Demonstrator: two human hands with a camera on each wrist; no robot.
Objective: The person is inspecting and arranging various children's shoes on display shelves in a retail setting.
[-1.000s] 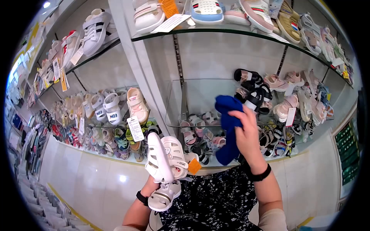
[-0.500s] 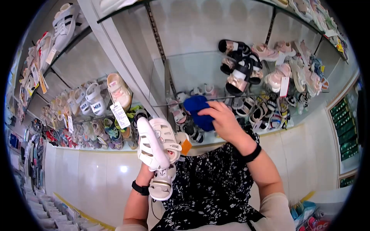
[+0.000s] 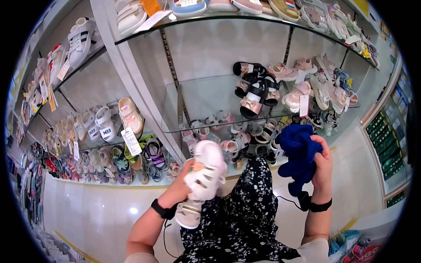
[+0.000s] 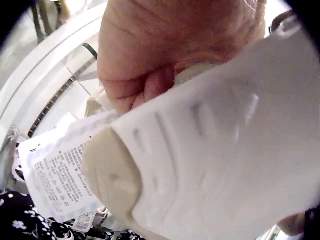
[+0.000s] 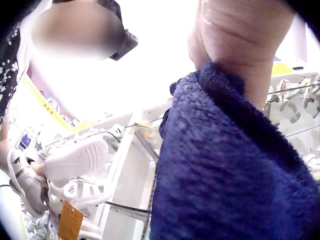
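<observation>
Two hands are working well apart in the head view, both below the level of a glass shelf [image 3: 206,94]. The left hand [image 3: 177,189] is gripping a white sandal [image 3: 205,170], which is slightly blurred, and a second sandal [image 3: 189,215] is sitting just below it, in front of the patterned garment [image 3: 232,223]; how that lower one is being supported, I cannot tell. The right hand [image 3: 323,163] is pinching a bunched blue cloth [image 3: 299,153], its folds dropping beneath the fingers, while black sandals [image 3: 255,97] are resting on the glass beyond. In the left wrist view, that hand's fingers are curling in against pale footwear, whose broad grooved side is filling much of the picture, and a printed tag [image 4: 62,172] is showing beside the beige tip. In the right wrist view, the cloth is hanging loosely spread below the hand, its fuzzy nap showing, the fingers mostly hidden behind it; farther off, an orange tag [image 5: 70,221] is dangling by the held pair. Judging from this, the step in hand is probably cleaning the display, the cloth touching neither shoes nor glass. Wiping next would likely be calling for a flatter fold of cloth, a steady left grip, and a path to the glass that is avoiding the black sandals.
</observation>
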